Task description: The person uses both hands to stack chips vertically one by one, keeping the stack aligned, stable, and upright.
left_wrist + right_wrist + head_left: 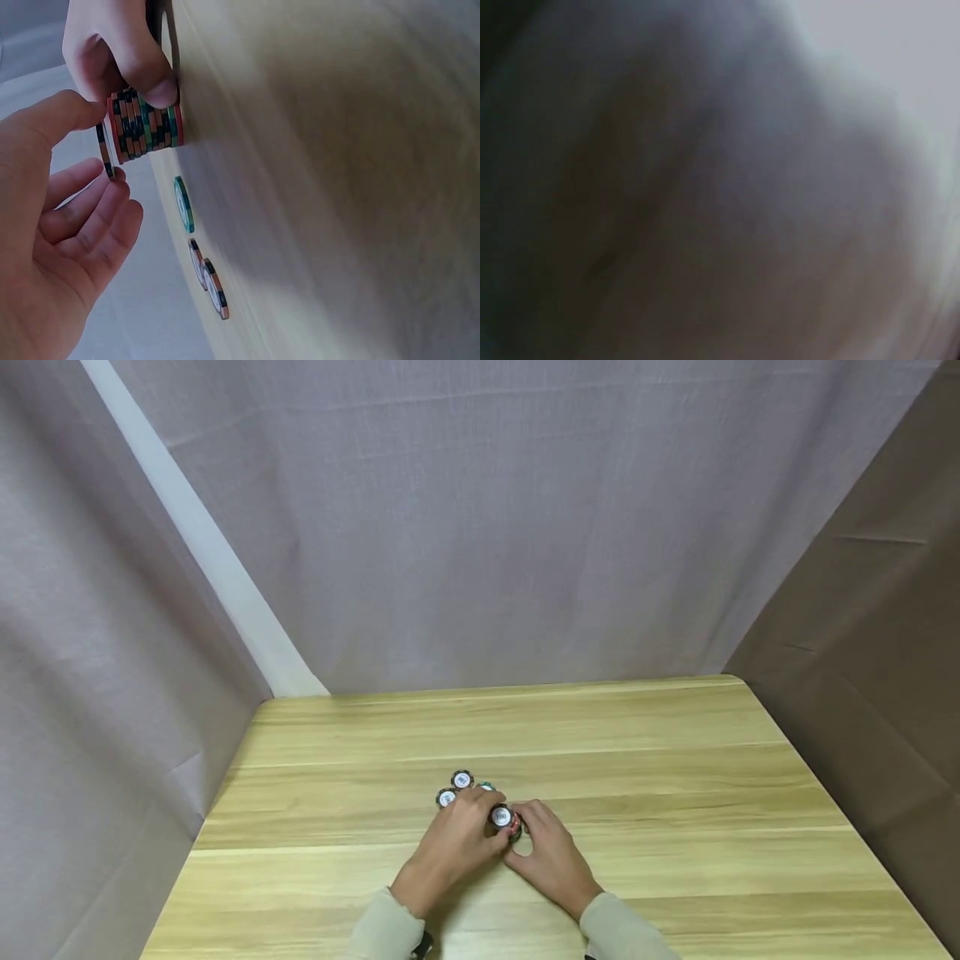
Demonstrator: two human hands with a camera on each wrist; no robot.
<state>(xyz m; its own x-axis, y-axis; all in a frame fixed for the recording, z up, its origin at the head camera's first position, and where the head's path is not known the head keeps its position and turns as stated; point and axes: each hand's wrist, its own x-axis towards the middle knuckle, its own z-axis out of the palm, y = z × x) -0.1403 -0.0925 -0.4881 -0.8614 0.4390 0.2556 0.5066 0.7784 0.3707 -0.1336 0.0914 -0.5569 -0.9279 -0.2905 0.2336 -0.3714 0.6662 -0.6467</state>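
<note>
My left hand (459,837) pinches a black-edged poker chip (501,816) marked 100 between thumb and fingertips. In the left wrist view, that chip is tilted slightly at the top of a stack of poker chips (142,126), with a narrow gap showing along part of its edge. The stack has several chips with red, black, orange and green edges. My right hand (555,857) holds the stack low down, thumb and fingers around its sides. Everything in the right wrist view is a dark blur.
Beyond my left hand, a green poker chip (184,205) and two black-and-orange chips (462,780) (215,289) lie flat on the wooden table (675,777). Grey curtains (487,527) hang behind the table and along its left side; a brown cloth (862,652) hangs at right.
</note>
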